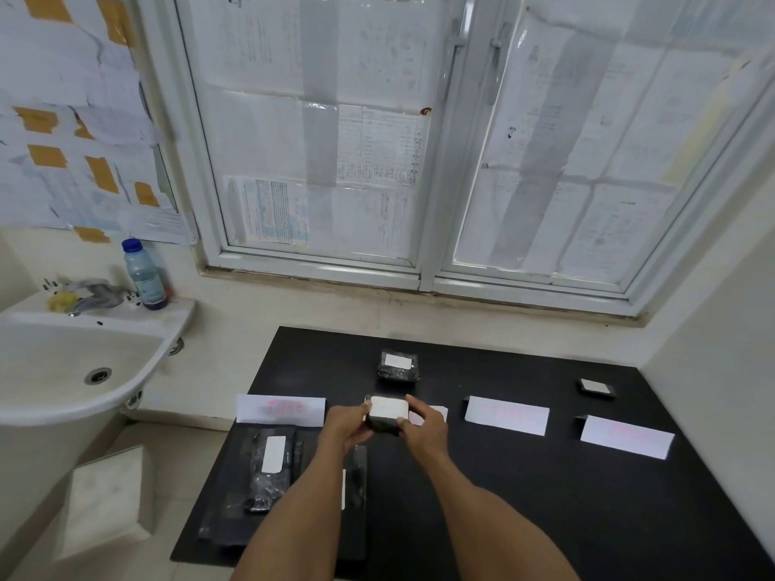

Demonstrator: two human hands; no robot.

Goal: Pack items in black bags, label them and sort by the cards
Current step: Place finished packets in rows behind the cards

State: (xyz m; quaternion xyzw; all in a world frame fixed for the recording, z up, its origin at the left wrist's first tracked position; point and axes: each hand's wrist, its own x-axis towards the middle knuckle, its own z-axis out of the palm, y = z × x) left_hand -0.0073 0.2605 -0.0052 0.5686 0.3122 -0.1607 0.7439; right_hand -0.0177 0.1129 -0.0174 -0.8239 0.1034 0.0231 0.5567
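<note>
Forearms [302, 517] rise from the bottom edge to mid-frame. There the left hand [350, 425] and right hand [423, 429] both grip one packet [388, 413], white label up, just above the black worktop [524, 496]. It is held in front of a half-hidden card [438, 412]. Three more cards stand in the same row: left card [280, 409], right card [506, 414] and far-right card [627, 436]. Their pink writing is unreadable. Other labelled packets lie at upper centre [398, 364], upper right [596, 387] and lower left [272, 467]. The step in hand is probably sorting. Next, the packet's label must be matched to a card and the packet set down beside it.
</note>
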